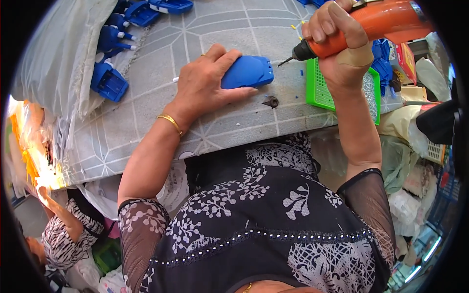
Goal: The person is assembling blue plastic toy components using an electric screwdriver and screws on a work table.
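The left hand [207,75] is clamped on a rounded blue plastic casing [249,72], fingers along its far edge and thumb along its near edge, holding it down on the worktop [229,115] with its grey, white-lined covering. The right hand [337,44], a tan strip across it, is closed around an orange power screwdriver [376,22] with a black chuck; its thin bit points toward the casing's right end, just beside it and apart. The two hands are apart from each other. Near the casing lies a small dark pointed piece [270,101]. Beneath the right forearm sits a bright green perforated plastic tray [310,83] holding small silvery pieces [370,95]. An open blue plastic shell [108,84] lies at the left, beside whitish cloth [58,53].
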Available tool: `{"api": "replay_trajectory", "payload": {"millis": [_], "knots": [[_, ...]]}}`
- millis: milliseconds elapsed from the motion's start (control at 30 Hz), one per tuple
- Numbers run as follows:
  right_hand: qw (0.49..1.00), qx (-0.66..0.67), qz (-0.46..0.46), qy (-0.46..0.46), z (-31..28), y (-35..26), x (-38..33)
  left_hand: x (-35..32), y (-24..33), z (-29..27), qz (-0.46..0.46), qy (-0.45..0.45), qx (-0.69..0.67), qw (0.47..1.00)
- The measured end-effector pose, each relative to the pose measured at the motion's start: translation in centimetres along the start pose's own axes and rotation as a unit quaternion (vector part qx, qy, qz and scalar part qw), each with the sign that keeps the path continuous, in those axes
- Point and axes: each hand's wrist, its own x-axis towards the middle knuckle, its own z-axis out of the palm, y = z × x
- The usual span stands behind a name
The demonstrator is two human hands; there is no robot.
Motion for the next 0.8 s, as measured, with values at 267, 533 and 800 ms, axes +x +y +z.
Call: {"api": "replay_trajectory", "payload": {"millis": [267,533,800], "knots": [[0.999,0.038,0.003,-0.008,-0.6,1.9,0.1,-0.3,-0.4,0.0,-0.004,0.000,0.004,1.000],[0.972,-0.203,0.004,0.121,-0.2,1.6,-1.0,-0.1,-0.2,0.1,-0.005,-0.003,-0.008,1.000],[0.996,0.061,-0.023,-0.055,-1.3,1.1,-1.6,-0.2,-0.3,0.2,-0.001,0.004,-0.010,1.000]]}}
